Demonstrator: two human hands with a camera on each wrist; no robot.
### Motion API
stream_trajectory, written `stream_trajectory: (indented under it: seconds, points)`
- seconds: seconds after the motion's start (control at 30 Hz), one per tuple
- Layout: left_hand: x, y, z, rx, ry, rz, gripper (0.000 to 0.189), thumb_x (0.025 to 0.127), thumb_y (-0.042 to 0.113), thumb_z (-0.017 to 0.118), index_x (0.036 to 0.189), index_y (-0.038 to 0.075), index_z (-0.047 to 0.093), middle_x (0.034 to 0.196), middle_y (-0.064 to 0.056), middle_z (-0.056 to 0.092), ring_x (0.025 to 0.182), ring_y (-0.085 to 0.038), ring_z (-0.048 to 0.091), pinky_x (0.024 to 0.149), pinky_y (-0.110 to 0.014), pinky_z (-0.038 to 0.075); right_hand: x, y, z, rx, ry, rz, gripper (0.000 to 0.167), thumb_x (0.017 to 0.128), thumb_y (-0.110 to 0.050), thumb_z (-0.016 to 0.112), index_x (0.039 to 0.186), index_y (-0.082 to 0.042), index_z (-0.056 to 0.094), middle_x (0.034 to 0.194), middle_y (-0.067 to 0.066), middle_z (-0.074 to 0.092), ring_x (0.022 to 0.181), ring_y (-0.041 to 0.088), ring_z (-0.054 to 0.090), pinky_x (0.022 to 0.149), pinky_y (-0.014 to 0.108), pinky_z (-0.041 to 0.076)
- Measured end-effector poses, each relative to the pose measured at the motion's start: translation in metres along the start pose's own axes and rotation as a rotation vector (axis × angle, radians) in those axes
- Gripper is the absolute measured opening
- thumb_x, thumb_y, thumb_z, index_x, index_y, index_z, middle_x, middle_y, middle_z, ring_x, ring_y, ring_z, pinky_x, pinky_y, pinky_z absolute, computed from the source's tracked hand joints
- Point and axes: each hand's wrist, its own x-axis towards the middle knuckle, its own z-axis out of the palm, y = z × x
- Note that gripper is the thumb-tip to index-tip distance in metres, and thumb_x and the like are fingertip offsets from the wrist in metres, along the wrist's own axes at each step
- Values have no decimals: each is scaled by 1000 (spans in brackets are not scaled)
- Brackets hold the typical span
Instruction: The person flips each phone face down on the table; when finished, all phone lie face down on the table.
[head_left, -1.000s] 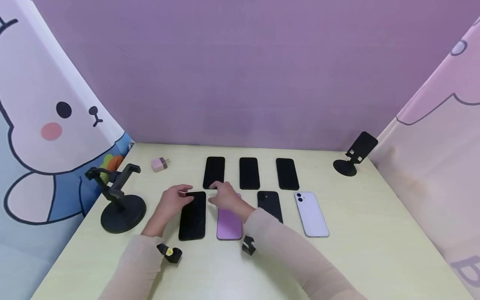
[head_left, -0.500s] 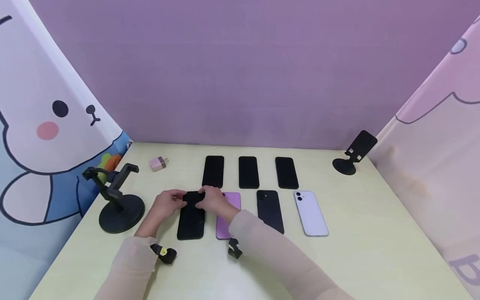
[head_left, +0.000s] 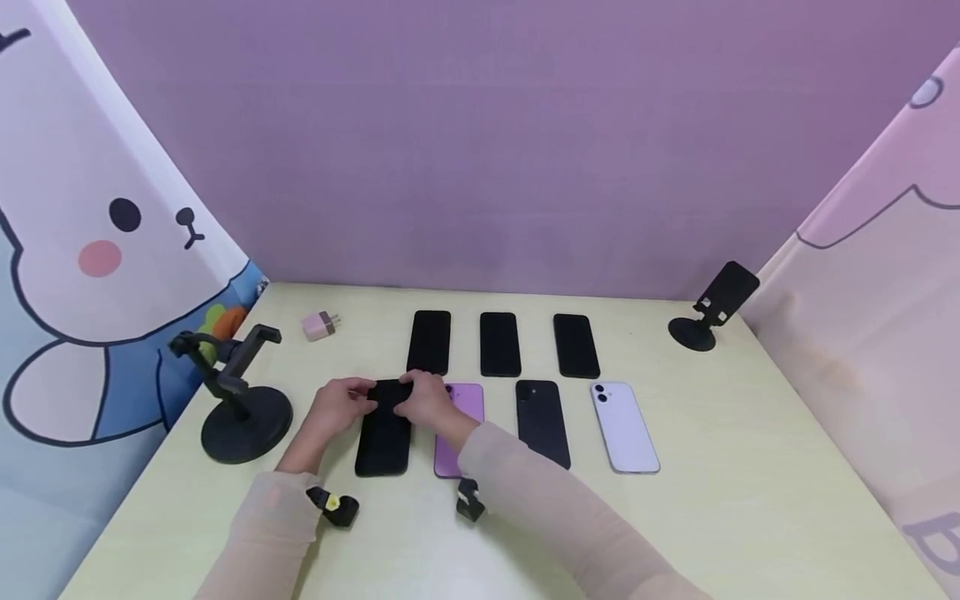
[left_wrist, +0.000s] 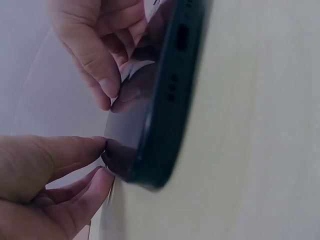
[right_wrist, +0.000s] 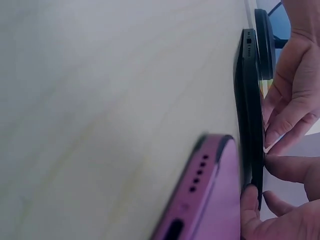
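A black smartphone lies screen up on the pale table, left in the front row of phones. My left hand pinches its far left corner with thumb and finger. At the far right corner my right hand grips the edge, reaching across a purple phone. In the left wrist view, the left hand has its fingertips together at the black phone's far edge. In the right wrist view, the right hand's thumb lies against the screen side, with fingers around the edge.
Right of the purple phone lie a dark phone and a white phone, backs up. Behind them is a row of black phones. A black phone stand stands left, a smaller stand far right, and a pink charger plug far left.
My right hand has moved left from above the purple phone to the black phone's far right corner. The left hand has stayed near the far left corner.
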Motion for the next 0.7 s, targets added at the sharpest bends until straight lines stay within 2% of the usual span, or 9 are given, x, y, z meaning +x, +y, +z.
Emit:
stream_trajectory:
  seconds: [0.2,0.43,0.7]
  points:
    - [-1,3,1,17,-11,-2,34,88,8,68,118,-8,65,96,-18,68,89,-30,63,72,-39,51,-3,-1,-6,119,25,3,42,78,-5,80,118,-8,68,113,12,65,101,23,59,81,31,50]
    - [-3,8,1,7,-29,1,32,90,9,67,116,-9,65,100,-20,69,92,-32,65,74,-41,53,-4,-3,-11,183,16,21,40,79,-4,78,118,-9,69,111,10,66,99,19,60,80,28,49]
    - [-5,7,3,-38,0,52,30,91,11,66,114,-7,67,103,-22,69,91,-32,67,70,-40,54,-7,-5,-18,324,24,-17,34,80,2,74,113,-5,71,104,8,65,91,15,60,78,25,49]
